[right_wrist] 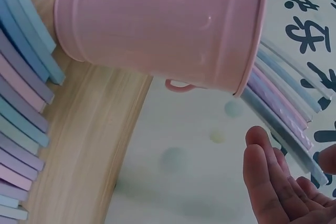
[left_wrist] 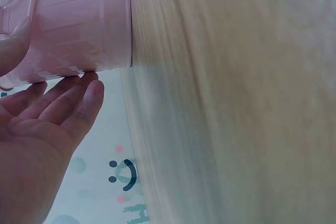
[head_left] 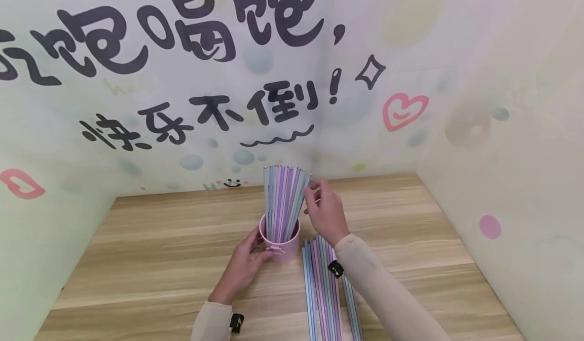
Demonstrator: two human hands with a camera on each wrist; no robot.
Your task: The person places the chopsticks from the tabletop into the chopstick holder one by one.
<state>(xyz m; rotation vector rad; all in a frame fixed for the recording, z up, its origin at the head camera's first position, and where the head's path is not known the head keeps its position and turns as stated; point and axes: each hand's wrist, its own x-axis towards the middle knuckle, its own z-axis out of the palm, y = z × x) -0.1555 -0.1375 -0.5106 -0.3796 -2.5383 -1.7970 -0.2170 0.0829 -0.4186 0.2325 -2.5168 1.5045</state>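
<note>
A small pink metal pail [head_left: 286,252] with little loop handles stands upright on the wooden table. Many long, thin pastel sticks [head_left: 284,199] in blue, pink, lilac and green rise from it, fanning outward at the top. My left hand [head_left: 244,262] holds the pail from the left, thumb over the near handle and fingers along its far side, as the left wrist view shows [left_wrist: 50,108]. By the sticks' upper right ends is my right hand [head_left: 326,209]. Its fingers [right_wrist: 262,177] and thumb are parted around the end of a blue-grey stick [right_wrist: 294,140].
More pastel sticks [head_left: 325,290] lie side by side on the wooden table [head_left: 159,260], right of the pail and partly beneath the right forearm. Behind the table rises a printed wall [head_left: 337,143] with black lettering; a side wall [head_left: 497,179] bounds the right.
</note>
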